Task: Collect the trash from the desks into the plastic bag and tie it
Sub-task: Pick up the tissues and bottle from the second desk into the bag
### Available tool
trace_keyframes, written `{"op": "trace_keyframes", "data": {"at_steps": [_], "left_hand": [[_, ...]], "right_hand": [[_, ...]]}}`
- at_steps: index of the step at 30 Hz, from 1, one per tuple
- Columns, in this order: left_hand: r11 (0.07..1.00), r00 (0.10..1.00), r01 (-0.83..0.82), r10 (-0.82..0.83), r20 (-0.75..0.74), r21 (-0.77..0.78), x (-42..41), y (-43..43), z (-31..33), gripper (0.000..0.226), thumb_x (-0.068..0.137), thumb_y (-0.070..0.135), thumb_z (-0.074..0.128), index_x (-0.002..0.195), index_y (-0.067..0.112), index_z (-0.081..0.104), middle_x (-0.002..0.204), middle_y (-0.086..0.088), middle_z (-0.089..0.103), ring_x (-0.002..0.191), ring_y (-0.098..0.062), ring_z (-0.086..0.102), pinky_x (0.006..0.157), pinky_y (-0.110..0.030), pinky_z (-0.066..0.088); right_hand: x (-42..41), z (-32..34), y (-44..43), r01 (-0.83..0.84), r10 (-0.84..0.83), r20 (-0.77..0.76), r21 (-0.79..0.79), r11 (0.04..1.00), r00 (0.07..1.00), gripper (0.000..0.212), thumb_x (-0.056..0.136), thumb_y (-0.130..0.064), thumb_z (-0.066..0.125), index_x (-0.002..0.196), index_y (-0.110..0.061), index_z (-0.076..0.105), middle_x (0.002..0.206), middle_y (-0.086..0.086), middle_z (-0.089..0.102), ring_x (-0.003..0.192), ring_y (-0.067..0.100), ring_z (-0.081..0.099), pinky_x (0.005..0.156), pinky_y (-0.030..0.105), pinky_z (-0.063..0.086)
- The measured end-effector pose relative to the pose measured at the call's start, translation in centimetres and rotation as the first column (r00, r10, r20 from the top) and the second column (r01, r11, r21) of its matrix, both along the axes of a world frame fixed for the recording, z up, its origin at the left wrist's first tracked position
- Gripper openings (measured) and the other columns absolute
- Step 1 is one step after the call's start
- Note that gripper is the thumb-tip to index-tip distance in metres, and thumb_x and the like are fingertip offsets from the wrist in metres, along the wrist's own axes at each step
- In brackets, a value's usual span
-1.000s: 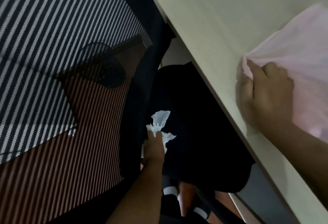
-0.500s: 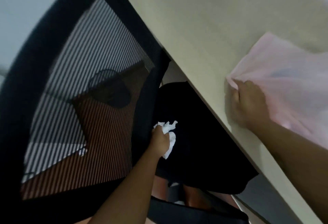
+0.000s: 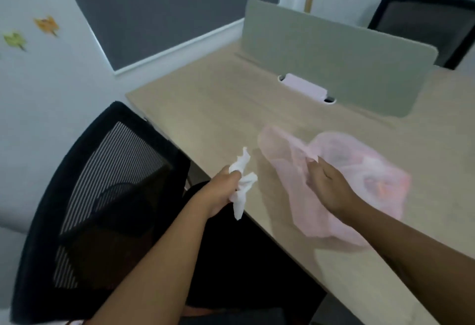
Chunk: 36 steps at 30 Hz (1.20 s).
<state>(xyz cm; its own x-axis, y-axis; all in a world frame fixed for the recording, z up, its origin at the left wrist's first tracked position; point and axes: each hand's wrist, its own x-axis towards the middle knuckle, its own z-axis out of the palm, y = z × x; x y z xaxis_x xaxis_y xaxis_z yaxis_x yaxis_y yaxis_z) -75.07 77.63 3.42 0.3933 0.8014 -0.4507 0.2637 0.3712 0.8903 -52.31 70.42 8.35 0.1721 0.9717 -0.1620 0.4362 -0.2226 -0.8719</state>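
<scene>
Two grips, both occupied.

Left grip (image 3: 221,193): clenched round a crumpled white tissue (image 3: 243,183), held above the near edge of the tabletop (image 3: 205,108), just left of the bag and apart from it.

Tissue: long axis near upright in the head view. One twisted tip points up and away toward the far side of the tabletop. A flat tail hangs from the fist toward the person.

Right grip (image 3: 329,185): fingers curled, pinching a fold of the pink plastic bag (image 3: 372,167) near its left end.

Plastic bag: translucent, crumpled, lying on the tabletop. Long axis runs from far left to near right. The pinched fold is lifted off the surface; whether it is the mouth, cannot tell.

Contents of bag: faint reddish and pale shapes show through the film at the right end, too blurred to identify.

Surroundings:
- One grey-green divider panel (image 3: 334,65), upright along the far side of the tabletop.
- One cable port (image 3: 305,88) with a pale cover, at the panel's foot.
- One black mesh chair (image 3: 102,183) at the tabletop's left corner, beside the left forearm.
- One second chair (image 3: 424,23) behind the panel.
- One dark board (image 3: 167,3) and two leaf stickers (image 3: 46,25) on the wall at left.
</scene>
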Motion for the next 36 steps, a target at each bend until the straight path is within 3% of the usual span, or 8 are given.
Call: {"op": "trace_keyframes", "data": {"at_steps": [3,7,11,17,21,24,30,36], "left_hand": [[0.993,0.993,0.116,-0.116,-0.011,0.037,5.0,0.0,3.6,0.041,0.100,0.023,0.034,0.136,0.014,0.051,0.080,0.000,0.061,0.064,-0.008,0.061,0.063,-0.019,0.051],[0.986,0.992,0.118,-0.111,-0.063,0.115,8.8,0.9,5.7,0.046,0.090,0.035,0.039,0.131,0.021,0.054,0.125,-0.014,0.064,0.109,-0.031,0.063,0.085,-0.041,0.053],[0.942,0.933,0.334,-0.325,-0.152,0.037,11.7,0.5,6.6,0.021,0.098,0.021,0.047,0.107,0.008,0.061,0.096,-0.016,0.063,0.084,-0.026,0.060,0.074,-0.033,0.050],[0.850,0.848,0.512,-0.478,-0.231,0.122,19.4,-2.1,6.6,0.017,0.097,0.026,0.056,0.099,0.012,0.066,0.090,-0.010,0.070,0.067,-0.015,0.064,0.055,-0.019,0.048],[0.912,0.939,0.343,-0.334,-0.077,0.223,23.3,-2.9,7.0,0.024,0.095,0.030,0.049,0.101,0.019,0.069,0.096,-0.007,0.074,0.087,-0.027,0.071,0.074,-0.038,0.059],[0.888,0.932,0.362,-0.332,-0.148,0.285,25.0,-4.0,6.3,0.025,0.101,0.027,0.042,0.117,0.021,0.060,0.100,-0.004,0.067,0.080,-0.018,0.062,0.068,-0.027,0.049],[0.757,0.733,0.646,-0.579,-0.357,0.099,25.8,-5.4,3.5,0.055,0.101,0.046,0.043,0.152,0.028,0.033,0.155,0.006,0.030,0.135,-0.023,0.039,0.107,-0.034,0.036],[0.792,0.753,0.609,-0.555,-0.355,0.054,24.0,-4.6,4.8,0.037,0.096,0.026,0.052,0.133,0.028,0.058,0.113,-0.003,0.062,0.085,-0.024,0.066,0.073,-0.029,0.047]], "right_hand": [[2.3,3.0,-2.3,-0.042,0.043,0.042,-0.013,0.999,0.998,0.027,0.103,-0.042,0.031,0.092,-0.040,0.055,0.087,-0.021,0.059,0.086,-0.002,0.054,0.077,0.016,0.037],[6.1,5.5,-5.6,-0.018,0.015,0.121,0.020,1.000,0.993,0.031,0.103,-0.042,0.028,0.083,-0.045,0.051,0.085,-0.023,0.055,0.081,-0.004,0.050,0.076,0.016,0.036],[9.6,6.1,-8.2,0.064,-0.075,0.092,0.113,0.992,0.993,0.037,0.105,-0.032,0.029,0.127,-0.037,0.058,0.123,-0.021,0.058,0.114,0.001,0.051,0.094,0.013,0.034],[10.8,8.2,-9.6,0.142,-0.146,0.012,0.170,0.975,0.989,0.041,0.105,-0.032,0.026,0.140,-0.036,0.048,0.141,-0.023,0.047,0.130,-0.002,0.040,0.109,0.017,0.027],[10.9,9.0,-9.9,0.114,-0.112,-0.025,0.162,0.980,0.993,0.041,0.105,-0.034,0.025,0.136,-0.035,0.053,0.143,-0.024,0.045,0.131,-0.003,0.040,0.103,0.009,0.028],[11.3,9.6,-9.7,0.229,-0.212,-0.122,0.147,0.962,0.970,0.042,0.104,-0.037,0.024,0.137,-0.038,0.051,0.140,-0.022,0.049,0.129,0.002,0.044,0.109,0.022,0.033],[12.6,10.4,-8.9,0.335,-0.316,-0.193,0.076,0.939,0.929,0.042,0.104,-0.037,0.023,0.134,-0.042,0.052,0.126,-0.018,0.056,0.112,0.004,0.053,0.086,0.016,0.042],[12.9,10.4,-7.8,0.343,-0.333,-0.142,0.054,0.938,0.932,0.038,0.103,-0.036,0.023,0.120,-0.040,0.057,0.098,-0.018,0.058,0.087,0.004,0.056,0.071,0.018,0.043]]}}
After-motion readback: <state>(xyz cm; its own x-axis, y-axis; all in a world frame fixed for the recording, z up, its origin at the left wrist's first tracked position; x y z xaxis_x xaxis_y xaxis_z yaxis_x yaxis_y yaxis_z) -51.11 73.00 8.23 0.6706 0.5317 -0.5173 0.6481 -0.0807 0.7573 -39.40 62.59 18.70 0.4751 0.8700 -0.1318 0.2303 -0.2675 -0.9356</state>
